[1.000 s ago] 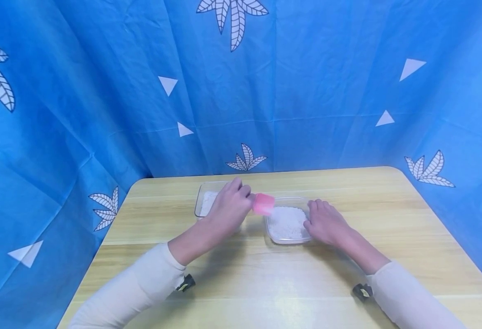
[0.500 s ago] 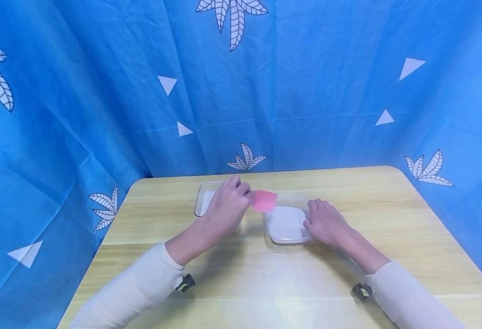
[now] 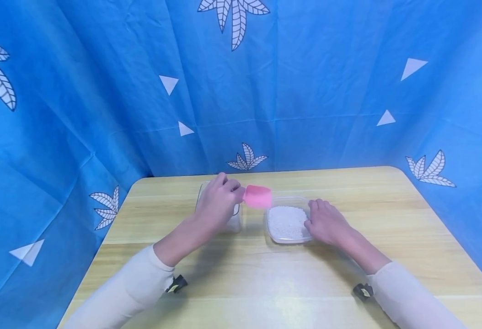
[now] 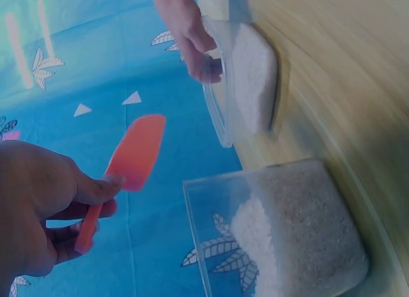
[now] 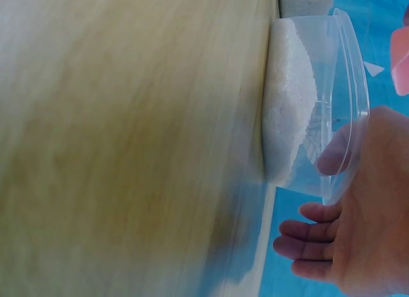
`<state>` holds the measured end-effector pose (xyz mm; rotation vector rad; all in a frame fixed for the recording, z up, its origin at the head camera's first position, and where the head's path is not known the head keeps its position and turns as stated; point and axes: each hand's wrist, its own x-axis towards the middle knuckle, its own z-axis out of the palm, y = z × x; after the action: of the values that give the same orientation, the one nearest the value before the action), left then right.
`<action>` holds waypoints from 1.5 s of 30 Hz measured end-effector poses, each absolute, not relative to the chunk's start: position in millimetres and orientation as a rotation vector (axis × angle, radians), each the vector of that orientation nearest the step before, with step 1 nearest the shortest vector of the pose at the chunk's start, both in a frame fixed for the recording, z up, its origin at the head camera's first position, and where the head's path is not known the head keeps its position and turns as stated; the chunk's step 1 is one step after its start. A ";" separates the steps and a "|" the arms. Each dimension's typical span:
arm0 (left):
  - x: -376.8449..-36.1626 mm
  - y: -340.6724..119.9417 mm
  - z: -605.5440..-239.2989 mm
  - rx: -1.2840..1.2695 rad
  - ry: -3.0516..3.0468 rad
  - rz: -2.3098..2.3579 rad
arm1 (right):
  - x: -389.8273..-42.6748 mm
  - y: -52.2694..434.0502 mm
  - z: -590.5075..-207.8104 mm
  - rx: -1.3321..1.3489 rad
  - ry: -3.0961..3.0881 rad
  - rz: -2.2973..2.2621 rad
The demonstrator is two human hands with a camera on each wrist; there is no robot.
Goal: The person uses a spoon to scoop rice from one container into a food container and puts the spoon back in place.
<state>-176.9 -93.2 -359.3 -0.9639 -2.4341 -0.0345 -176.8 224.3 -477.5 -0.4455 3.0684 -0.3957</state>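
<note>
My left hand pinches the handle of a pink scoop between thumb and fingers. In the head view the scoop's blade is raised in the gap between two clear containers, and no grains show on it. Under and behind that hand stands the left container, deep and square-sided, largely filled with white grains. My right hand grips the right rim of a shallower clear plastic container, thumb inside the wall and fingers outside. White grains lie heaped in it.
Both containers stand on a light wooden table, toward its far edge. A blue curtain with white leaves and triangles hangs behind and around it. Each sleeve carries a small black device near the wrist.
My left hand has drawn the scoop left and slightly up, away from the right container toward the left one. The right hand keeps its hold on the rim.
</note>
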 end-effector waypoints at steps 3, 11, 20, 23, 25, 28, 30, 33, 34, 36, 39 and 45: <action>-177.2 -98.2 -357.0 -0.932 -2.451 -0.020 | -176.9 224.4 -477.6 -0.449 3.074 -0.389; -177.6 -109.9 -356.9 -0.889 -2.514 -0.057 | -175.9 224.0 -477.0 -0.442 3.065 -0.407; -177.5 -124.9 -354.2 -0.825 -2.541 -0.068 | -176.1 223.6 -476.0 -0.440 3.066 -0.402; -177.2 -130.6 -353.0 -0.806 -2.553 -0.067 | -175.4 223.2 -475.4 -0.440 3.066 -0.405; -177.3 -134.0 -352.6 -0.795 -2.562 -0.067 | -175.0 223.1 -475.1 -0.440 3.066 -0.407; -177.1 -138.1 -352.3 -0.774 -2.580 -0.078 | -174.8 223.1 -474.5 -0.441 3.068 -0.406; -177.0 -140.6 -352.8 -0.761 -2.587 -0.095 | -174.8 223.4 -474.4 -0.442 3.069 -0.403; -176.6 -144.3 -354.0 -0.752 -2.581 -0.110 | -174.7 223.6 -474.6 -0.444 3.070 -0.401; -176.4 -145.4 -354.5 -0.754 -2.576 -0.114 | -174.7 223.6 -474.8 -0.446 3.070 -0.403; -176.2 -147.9 -355.6 -0.758 -2.562 -0.116 | -174.8 223.7 -475.4 -0.448 3.069 -0.404; -175.8 -151.6 -356.7 -0.753 -2.564 -0.123 | -175.2 223.9 -476.3 -0.450 3.069 -0.403; -175.6 -157.9 -358.5 -0.698 -2.610 -0.164 | -176.3 224.2 -478.1 -0.451 3.071 -0.398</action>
<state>-175.6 -157.9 -358.5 -0.6984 -2.6105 -0.1638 -176.3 224.2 -478.1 -0.4513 3.0714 -0.3981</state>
